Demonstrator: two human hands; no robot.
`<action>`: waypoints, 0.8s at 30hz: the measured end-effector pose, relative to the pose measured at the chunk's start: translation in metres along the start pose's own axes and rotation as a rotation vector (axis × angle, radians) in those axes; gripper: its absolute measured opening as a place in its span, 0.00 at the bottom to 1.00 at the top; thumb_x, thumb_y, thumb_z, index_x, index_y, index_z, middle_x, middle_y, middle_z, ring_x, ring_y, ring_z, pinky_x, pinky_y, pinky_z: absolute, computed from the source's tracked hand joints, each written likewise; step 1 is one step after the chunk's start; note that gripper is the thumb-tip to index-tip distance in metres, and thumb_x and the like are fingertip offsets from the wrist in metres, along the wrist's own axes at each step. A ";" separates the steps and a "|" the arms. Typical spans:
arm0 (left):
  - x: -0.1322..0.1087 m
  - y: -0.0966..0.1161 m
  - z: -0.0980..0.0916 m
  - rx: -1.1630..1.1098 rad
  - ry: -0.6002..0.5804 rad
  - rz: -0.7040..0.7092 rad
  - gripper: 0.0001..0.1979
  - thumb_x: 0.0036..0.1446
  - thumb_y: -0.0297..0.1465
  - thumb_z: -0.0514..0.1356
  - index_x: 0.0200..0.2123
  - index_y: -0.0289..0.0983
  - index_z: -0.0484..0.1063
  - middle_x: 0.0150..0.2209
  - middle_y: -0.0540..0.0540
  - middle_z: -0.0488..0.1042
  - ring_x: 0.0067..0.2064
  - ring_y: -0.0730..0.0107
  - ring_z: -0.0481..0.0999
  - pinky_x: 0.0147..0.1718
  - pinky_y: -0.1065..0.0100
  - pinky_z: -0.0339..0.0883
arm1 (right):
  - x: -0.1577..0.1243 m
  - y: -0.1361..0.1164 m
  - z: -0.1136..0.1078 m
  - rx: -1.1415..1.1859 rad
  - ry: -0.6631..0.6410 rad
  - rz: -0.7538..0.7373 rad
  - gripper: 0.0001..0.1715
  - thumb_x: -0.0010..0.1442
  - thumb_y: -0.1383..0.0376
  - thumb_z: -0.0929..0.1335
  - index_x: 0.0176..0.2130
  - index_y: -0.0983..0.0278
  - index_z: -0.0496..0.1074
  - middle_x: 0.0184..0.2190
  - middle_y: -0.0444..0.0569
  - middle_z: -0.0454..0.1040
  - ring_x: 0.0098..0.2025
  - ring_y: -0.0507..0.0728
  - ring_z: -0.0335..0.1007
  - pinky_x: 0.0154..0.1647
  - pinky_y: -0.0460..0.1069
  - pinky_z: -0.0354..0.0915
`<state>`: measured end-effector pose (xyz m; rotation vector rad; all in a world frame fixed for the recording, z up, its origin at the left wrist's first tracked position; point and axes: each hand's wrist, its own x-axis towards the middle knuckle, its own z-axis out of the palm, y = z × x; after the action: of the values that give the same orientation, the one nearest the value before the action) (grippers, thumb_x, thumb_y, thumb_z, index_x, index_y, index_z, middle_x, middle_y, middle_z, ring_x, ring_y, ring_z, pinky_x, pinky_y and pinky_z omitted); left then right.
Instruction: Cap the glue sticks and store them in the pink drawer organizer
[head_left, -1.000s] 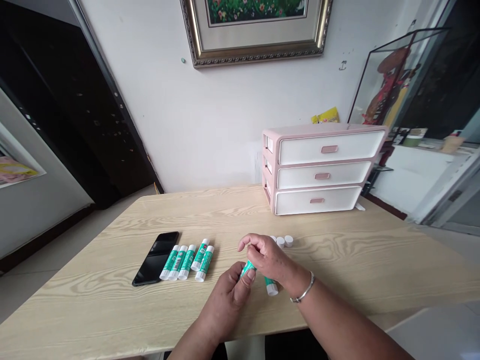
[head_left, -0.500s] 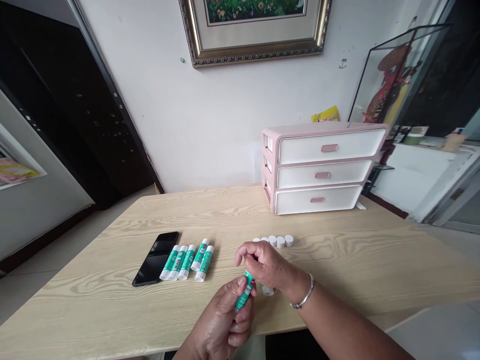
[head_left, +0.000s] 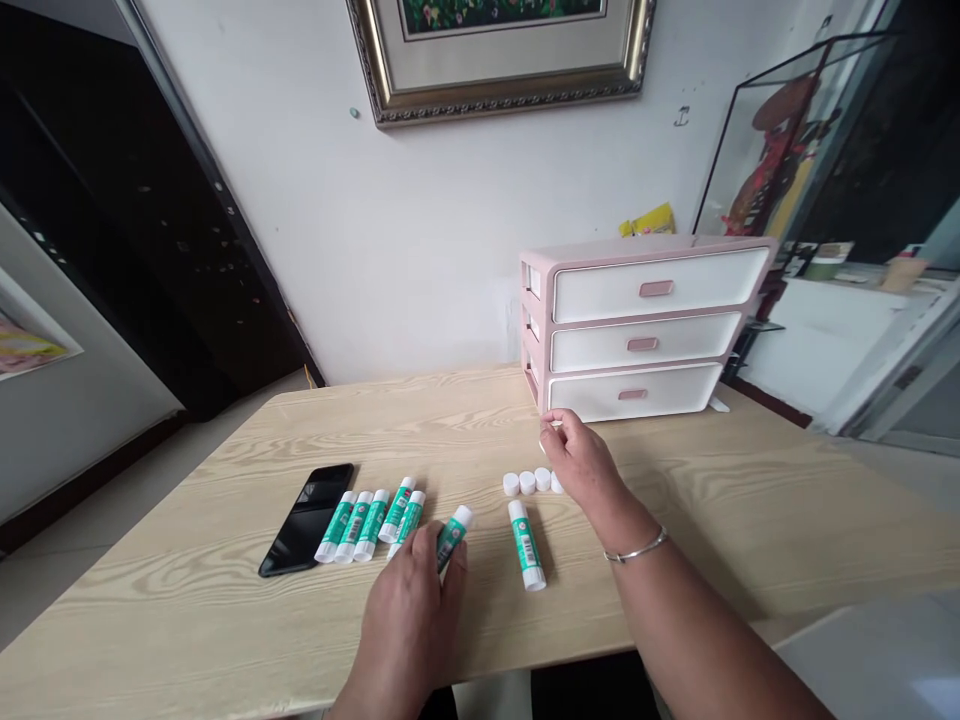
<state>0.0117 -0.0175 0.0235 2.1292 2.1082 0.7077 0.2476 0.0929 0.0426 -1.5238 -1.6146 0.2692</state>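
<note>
My left hand (head_left: 405, 610) is closed around a green and white glue stick (head_left: 453, 534), whose white end points away from me. Just left of that hand lie several more glue sticks (head_left: 371, 525), one of them partly covered by my fingers. My right hand (head_left: 583, 462) is raised over the table with its fingers pinched; a sliver of a white cap shows at the fingertips. Below and beside it stands a row of small white caps (head_left: 527, 484), the right end hidden by the hand. Another glue stick (head_left: 526, 545) lies alone between my hands.
A black phone (head_left: 306, 520) lies on the wooden table (head_left: 225, 620), left of the glue sticks. At the back right stands a pink and white drawer unit (head_left: 637, 340), with a yellow packet (head_left: 649, 220) behind its top. A framed picture (head_left: 502, 95) hangs on the wall.
My hands have parted. The left has moved left with the glue stick towards the group; the right has gone forward and right, past the caps. The lone glue stick is now uncovered.
</note>
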 end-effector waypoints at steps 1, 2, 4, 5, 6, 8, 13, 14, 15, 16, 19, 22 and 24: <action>0.001 -0.002 0.003 0.088 -0.005 -0.007 0.14 0.69 0.38 0.51 0.47 0.38 0.73 0.43 0.39 0.81 0.40 0.56 0.81 0.34 0.65 0.68 | 0.001 0.003 -0.002 -0.043 -0.007 0.031 0.16 0.68 0.56 0.61 0.48 0.61 0.71 0.30 0.45 0.76 0.34 0.56 0.71 0.36 0.47 0.60; 0.001 -0.004 0.006 0.153 -0.012 -0.009 0.14 0.69 0.38 0.52 0.46 0.38 0.73 0.43 0.38 0.81 0.40 0.56 0.81 0.34 0.65 0.68 | 0.002 0.005 -0.003 -0.083 -0.016 0.056 0.16 0.68 0.56 0.61 0.48 0.61 0.71 0.32 0.47 0.77 0.36 0.57 0.72 0.36 0.48 0.60; 0.001 -0.007 0.012 0.250 0.005 0.006 0.14 0.68 0.38 0.52 0.42 0.38 0.74 0.44 0.38 0.80 0.39 0.57 0.81 0.33 0.65 0.68 | 0.003 0.008 -0.004 -0.155 -0.030 0.054 0.16 0.68 0.57 0.62 0.48 0.62 0.70 0.37 0.50 0.79 0.40 0.58 0.74 0.39 0.48 0.60; 0.002 -0.008 0.014 0.287 0.024 0.025 0.14 0.68 0.38 0.52 0.41 0.38 0.75 0.43 0.39 0.80 0.39 0.56 0.81 0.34 0.64 0.69 | 0.003 0.009 -0.003 -0.185 -0.036 0.031 0.15 0.68 0.58 0.63 0.48 0.63 0.70 0.39 0.51 0.79 0.41 0.58 0.74 0.40 0.48 0.61; 0.002 -0.009 0.016 0.316 0.048 0.043 0.14 0.68 0.38 0.52 0.40 0.37 0.75 0.42 0.39 0.80 0.39 0.56 0.81 0.34 0.64 0.70 | 0.003 0.011 -0.001 -0.209 -0.041 0.009 0.14 0.68 0.59 0.63 0.48 0.64 0.70 0.40 0.52 0.79 0.42 0.58 0.74 0.41 0.48 0.61; 0.004 -0.011 0.018 0.353 0.091 0.068 0.15 0.68 0.37 0.52 0.41 0.36 0.76 0.40 0.39 0.80 0.38 0.55 0.81 0.35 0.62 0.70 | 0.002 0.014 0.002 -0.242 -0.053 -0.012 0.13 0.66 0.60 0.66 0.48 0.64 0.71 0.40 0.52 0.79 0.43 0.58 0.74 0.43 0.48 0.61; 0.007 -0.012 0.020 0.372 0.134 0.043 0.13 0.66 0.32 0.53 0.47 0.36 0.75 0.41 0.39 0.79 0.36 0.56 0.81 0.30 0.64 0.70 | 0.005 0.016 0.005 -0.266 -0.079 0.006 0.11 0.64 0.62 0.68 0.46 0.63 0.73 0.38 0.50 0.79 0.41 0.58 0.74 0.42 0.48 0.62; 0.007 -0.012 0.020 0.373 0.134 0.040 0.12 0.66 0.32 0.54 0.47 0.36 0.74 0.42 0.39 0.79 0.36 0.57 0.81 0.29 0.65 0.69 | 0.005 0.016 0.005 -0.271 -0.084 0.004 0.10 0.64 0.63 0.68 0.46 0.63 0.73 0.39 0.50 0.79 0.42 0.58 0.74 0.42 0.48 0.62; 0.006 -0.012 0.020 0.374 0.131 0.042 0.12 0.66 0.32 0.54 0.47 0.36 0.74 0.43 0.39 0.79 0.36 0.58 0.81 0.28 0.65 0.69 | 0.005 0.015 0.006 -0.278 -0.091 0.001 0.10 0.64 0.63 0.68 0.46 0.62 0.74 0.39 0.51 0.79 0.43 0.58 0.74 0.43 0.48 0.62; 0.005 -0.011 0.020 0.375 0.129 0.045 0.12 0.66 0.32 0.54 0.48 0.36 0.74 0.43 0.39 0.79 0.36 0.58 0.81 0.28 0.66 0.69 | 0.006 0.014 0.006 -0.288 -0.100 0.000 0.10 0.64 0.64 0.68 0.46 0.63 0.74 0.40 0.51 0.79 0.44 0.58 0.74 0.44 0.48 0.62; 0.003 -0.012 0.021 0.370 0.132 0.045 0.13 0.66 0.33 0.55 0.48 0.36 0.73 0.42 0.40 0.78 0.36 0.59 0.81 0.28 0.66 0.69 | 0.005 0.015 0.011 -0.313 -0.152 -0.008 0.11 0.64 0.66 0.68 0.47 0.63 0.75 0.42 0.52 0.80 0.46 0.58 0.75 0.46 0.48 0.62; 0.001 -0.015 0.023 0.356 0.154 0.046 0.13 0.66 0.34 0.55 0.49 0.36 0.73 0.42 0.41 0.78 0.35 0.59 0.81 0.27 0.66 0.69 | 0.004 0.019 0.016 -0.319 -0.206 -0.001 0.11 0.63 0.65 0.68 0.46 0.63 0.77 0.42 0.52 0.81 0.47 0.58 0.75 0.46 0.48 0.62; 0.001 -0.018 0.024 0.345 0.173 0.055 0.13 0.66 0.35 0.55 0.49 0.37 0.73 0.42 0.41 0.78 0.36 0.59 0.81 0.26 0.67 0.68 | 0.003 0.020 0.017 -0.320 -0.224 0.008 0.10 0.63 0.64 0.69 0.43 0.62 0.78 0.40 0.51 0.81 0.46 0.58 0.75 0.45 0.48 0.62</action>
<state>0.0039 -0.0094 -0.0039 2.3808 2.4244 0.5874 0.2503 0.1071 0.0202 -1.7920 -1.8985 0.1971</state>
